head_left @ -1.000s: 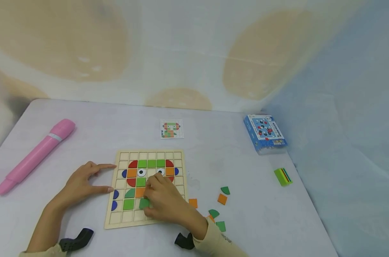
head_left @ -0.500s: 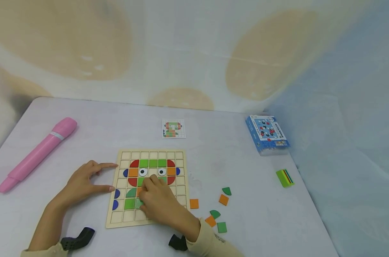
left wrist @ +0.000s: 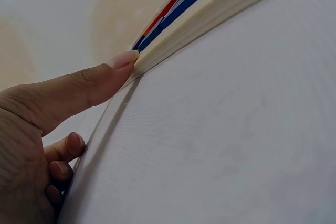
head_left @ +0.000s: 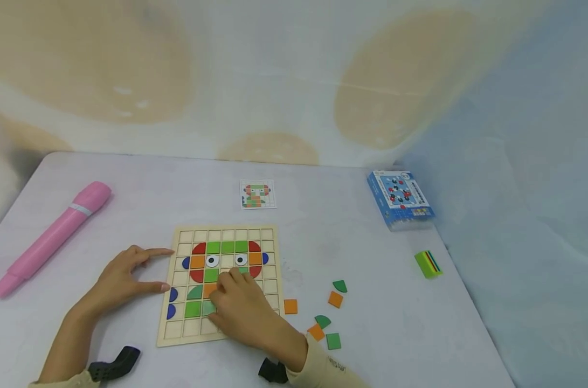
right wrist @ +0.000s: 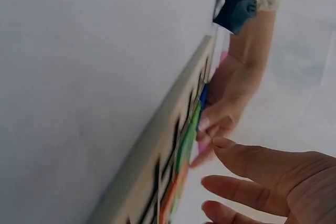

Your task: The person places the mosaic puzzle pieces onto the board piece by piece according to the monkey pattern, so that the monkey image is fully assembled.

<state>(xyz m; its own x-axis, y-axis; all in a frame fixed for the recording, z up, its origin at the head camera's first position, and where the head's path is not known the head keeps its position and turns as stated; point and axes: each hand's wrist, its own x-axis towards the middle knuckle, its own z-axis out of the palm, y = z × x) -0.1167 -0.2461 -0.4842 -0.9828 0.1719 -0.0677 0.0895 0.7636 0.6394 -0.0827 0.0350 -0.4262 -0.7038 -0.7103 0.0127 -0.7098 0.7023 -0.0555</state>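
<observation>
My left hand (head_left: 121, 280) rests at the left edge of a wooden grid board (head_left: 175, 328), its thumb and index finger stretched out to the rim. In the left wrist view the thumb (left wrist: 79, 85) presses the board's side edge. My right hand (head_left: 245, 310) is low over the lower middle of the board, thumb beside a green tile (head_left: 208, 307) that lies right of a lime-green square tile (head_left: 193, 309). The right wrist view shows the right hand's thumb (right wrist: 252, 158) and fingers apart with nothing between them. Coloured tiles on the board form a figure with two eye tiles (head_left: 212, 261).
Right of the board lie loose orange tiles (head_left: 335, 299) and green tiles (head_left: 333, 341). A small pattern card (head_left: 257, 194) lies behind it. A pink tube (head_left: 51, 240) is at left, a blue box (head_left: 401, 200) and a lime-green block (head_left: 428, 264) at right.
The green tile under my right hand has shifted left, up against the lime-green one. My right hand has moved slightly left with it. My left hand stays at the board's edge.
</observation>
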